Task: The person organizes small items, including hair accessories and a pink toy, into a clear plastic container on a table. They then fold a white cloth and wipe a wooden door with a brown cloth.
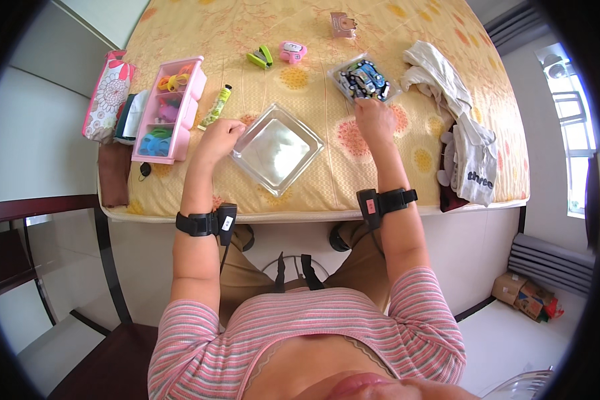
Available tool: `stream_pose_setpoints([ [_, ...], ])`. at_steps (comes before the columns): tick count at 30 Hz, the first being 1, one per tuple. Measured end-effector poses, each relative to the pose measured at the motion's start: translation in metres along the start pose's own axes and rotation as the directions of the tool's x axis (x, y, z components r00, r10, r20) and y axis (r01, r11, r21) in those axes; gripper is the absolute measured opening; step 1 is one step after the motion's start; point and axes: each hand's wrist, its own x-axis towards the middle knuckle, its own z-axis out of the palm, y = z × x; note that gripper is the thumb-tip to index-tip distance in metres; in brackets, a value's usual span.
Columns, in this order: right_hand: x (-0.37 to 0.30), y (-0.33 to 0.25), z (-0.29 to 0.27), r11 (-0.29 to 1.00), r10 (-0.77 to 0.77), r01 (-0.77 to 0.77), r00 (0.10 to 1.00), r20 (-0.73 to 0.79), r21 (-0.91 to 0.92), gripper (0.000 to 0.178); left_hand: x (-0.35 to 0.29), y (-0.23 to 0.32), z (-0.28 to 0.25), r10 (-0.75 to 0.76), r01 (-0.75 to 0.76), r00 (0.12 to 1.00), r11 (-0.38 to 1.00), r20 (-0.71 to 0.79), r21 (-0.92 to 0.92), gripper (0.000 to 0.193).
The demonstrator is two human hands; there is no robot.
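In front of me on the bed lies a square clear container [278, 148], its bottom bare and shiny. At its left corner is my left hand [223, 139], fingers curled in against the rim. To the far right sits a second clear container [341, 78], piled with small blue, black and white toy cars [368, 79]. My right hand [375, 121] is at the near edge of that pile, fingertips pinched together. Whatever is between those fingertips is hidden by the hand.
Left stands a pink three-compartment organizer [192, 110] with colourful small items, beside a floral pouch [110, 97]. A green tube [217, 107], a green stapler [261, 57], a pink toy-like item [293, 51] and a small brown box [343, 25] lie farther back. Pale cloth [473, 157] is at right.
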Motion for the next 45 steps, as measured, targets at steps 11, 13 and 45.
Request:
stream_pose_setpoints([
  [11,-0.004,0.0,-0.02,0.961,0.022,0.052,0.965,-0.262,0.271,0.02,-0.001,0.005,-0.003,-0.126,0.123,0.976,0.992,0.179,0.025,0.019],
  [13,-0.003,0.003,-0.011,0.922,0.018,0.086,0.964,-0.266,0.377,0.018,-0.003,0.011,-0.002,-0.117,0.119,0.978,0.993,0.175,-0.003,0.018],
  [45,0.168,-0.051,0.057,0.94,0.027,-0.004,0.998,0.063,-0.342,0.05,-0.014,0.021,-0.048,-0.092,0.054,0.981,0.975,-0.171,-0.215,0.02],
])
